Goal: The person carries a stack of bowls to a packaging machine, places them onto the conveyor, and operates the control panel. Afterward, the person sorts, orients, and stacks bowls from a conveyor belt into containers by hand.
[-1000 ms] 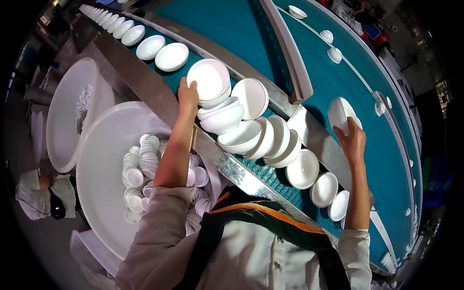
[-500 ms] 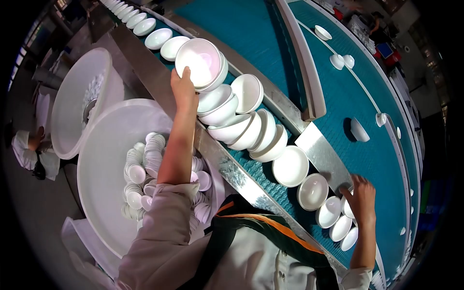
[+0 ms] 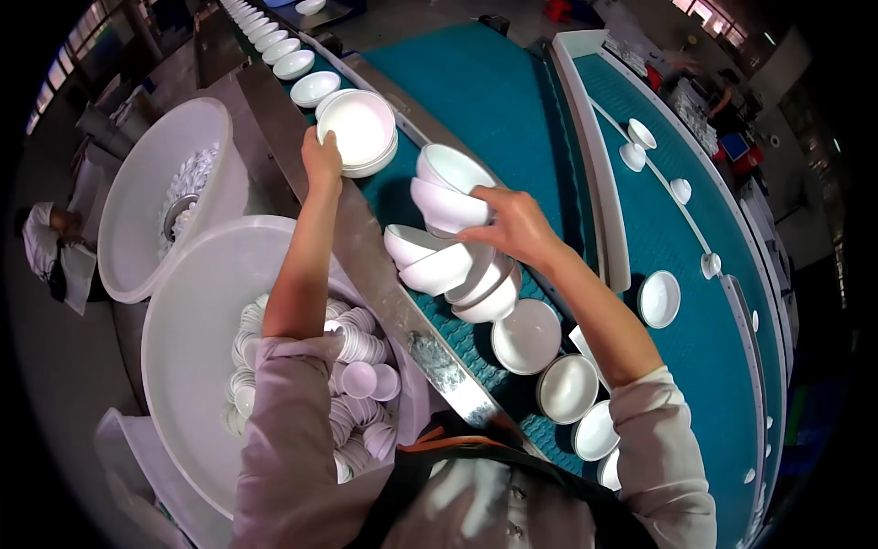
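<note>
My left hand is closed on the edge of a short stack of white bowls, thumb at the rim, over the narrow green belt. To the right of it, my right hand grips a couple of nested white bowls, tilted, fingers and thumb on their right side. Just below these, several tilted white bowls lean against one another on the belt. Further down, single white bowls lie with their mouths up; my right forearm and sleeve partly cover the lowest ones.
A large white tub at my left holds many small white dishes; a second tub stands behind it. A metal rail edges the belt. Beyond, a wide green conveyor carries scattered bowls. A person is at far left.
My right hand has moved from the small bowls at lower right up to the middle and now holds bowls. My left hand keeps its stack, shifted slightly left. The view has shifted too.
</note>
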Motion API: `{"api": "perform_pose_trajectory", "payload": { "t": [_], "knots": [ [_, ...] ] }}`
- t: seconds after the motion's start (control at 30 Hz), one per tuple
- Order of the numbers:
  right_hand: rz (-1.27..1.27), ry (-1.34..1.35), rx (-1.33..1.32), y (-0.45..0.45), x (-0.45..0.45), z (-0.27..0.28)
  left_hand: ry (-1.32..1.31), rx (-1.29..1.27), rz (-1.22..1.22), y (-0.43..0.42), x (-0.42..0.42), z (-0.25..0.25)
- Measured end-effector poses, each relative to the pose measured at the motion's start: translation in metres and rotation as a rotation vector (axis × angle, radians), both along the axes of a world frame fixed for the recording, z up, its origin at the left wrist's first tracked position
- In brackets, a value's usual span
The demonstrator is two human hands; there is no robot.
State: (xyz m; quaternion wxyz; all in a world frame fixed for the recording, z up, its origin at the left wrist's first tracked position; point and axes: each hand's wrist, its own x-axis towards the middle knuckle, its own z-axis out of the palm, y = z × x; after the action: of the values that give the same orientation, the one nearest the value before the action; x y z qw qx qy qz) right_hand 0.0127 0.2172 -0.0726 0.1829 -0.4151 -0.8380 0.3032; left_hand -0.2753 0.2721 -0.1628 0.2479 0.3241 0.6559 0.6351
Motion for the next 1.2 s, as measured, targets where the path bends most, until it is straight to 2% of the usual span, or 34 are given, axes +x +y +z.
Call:
{"api": "perform_pose_trajectory", "payload": {
  "t": [0.03,0.07,0.17,0.2,0.33,0.4,0.43,0.47,0.53,0.57,0.6,0.63,0.67,0.7,0.77,0.8,0.87,0.93,0.97,1.0,1.03,1.07,1.1,1.13,1.2],
  "knots": [
    [-0.016,-0.017,0.136,-0.01,0.023,0.013,-0.004,-0.01,0.001,0.01,-0.004,-0.009],
    [-0.073,-0.011,0.15,-0.025,0.044,0.029,0.001,-0.043,-0.038,0.021,-0.009,-0.018],
    [-0.282,-0.078,0.138,-0.094,0.114,0.061,0.017,-0.101,-0.064,0.034,-0.009,-0.024],
    [-0.413,-0.129,0.063,-0.12,0.134,0.064,0.026,-0.119,-0.048,0.037,-0.008,-0.024],
    [-0.816,-0.367,0.021,-0.198,0.198,0.046,0.148,-0.179,0.006,0.054,-0.027,-0.046],
    [-0.891,-0.455,0.042,-0.222,0.221,0.026,-0.096,-0.06,0.116,0.057,-0.027,-0.043],
    [-0.95,-0.543,0.083,-0.233,0.23,0.018,-0.252,0.035,0.075,0.047,-0.016,-0.022],
    [-0.955,-0.542,0.077,-0.245,0.239,0.01,-0.282,0.085,-0.003,0.036,-0.007,-0.005],
    [-0.753,-0.8,0.198,-0.249,0.246,0.001,-0.28,0.112,-0.165,0.007,0.023,0.044],
    [-0.753,-0.97,0.067,-0.251,0.251,0.015,-0.219,0.153,-0.238,-0.006,0.042,0.063],
    [-0.778,-0.943,0.146,-0.232,0.23,0.036,-0.129,0.126,-0.349,-0.022,0.062,0.083],
    [-0.826,-0.716,0.226,-0.206,0.196,0.06,-0.041,0.078,-0.475,-0.039,0.087,0.105],
    [-0.819,-0.211,0.045,-0.181,0.165,0.07,-0.02,0.097,-0.629,-0.053,0.112,0.117],
    [-0.705,0.159,-0.181,-0.153,0.141,0.073,0.176,0.162,-0.723,-0.068,0.14,0.126],
    [-0.554,0.844,-0.796,-0.107,0.113,0.064,0.139,0.343,-1.056,-0.089,0.191,0.119],
    [-0.776,0.897,-0.962,-0.103,0.105,0.057,0.23,0.373,-1.127,-0.101,0.209,0.117],
    [-0.784,0.907,-1.02,-0.1,0.091,0.052,0.255,0.327,-1.167,-0.096,0.205,0.117],
    [-0.638,0.727,-0.986,-0.097,0.083,0.03,0.044,0.118,-1.529,-0.083,0.19,0.12],
    [-0.6,0.749,-1.059,-0.1,0.08,0.018,0.091,0.093,-1.659,-0.079,0.19,0.114],
    [-0.596,0.866,-1.193,-0.1,0.071,0.003,0.067,0.019,-1.606,-0.082,0.197,0.107],
    [-0.674,0.895,-1.362,-0.106,0.065,-0.019,-0.142,-0.004,-1.543,-0.088,0.209,0.1],
    [-0.636,0.891,-1.514,-0.116,0.072,-0.054,-0.348,-0.03,-1.461,-0.098,0.218,0.096],
    [-0.582,0.83,-1.491,-0.132,0.068,-0.071,-0.223,-0.068,-1.529,-0.107,0.221,0.103],
    [-0.761,0.987,-1.403,-0.143,0.047,-0.054,-0.257,0.0,-1.553,-0.116,0.223,0.102],
    [-0.801,0.761,-1.246,-0.179,0.093,-0.089,0.043,0.284,-1.118,-0.101,0.198,0.108]
  ]
}}
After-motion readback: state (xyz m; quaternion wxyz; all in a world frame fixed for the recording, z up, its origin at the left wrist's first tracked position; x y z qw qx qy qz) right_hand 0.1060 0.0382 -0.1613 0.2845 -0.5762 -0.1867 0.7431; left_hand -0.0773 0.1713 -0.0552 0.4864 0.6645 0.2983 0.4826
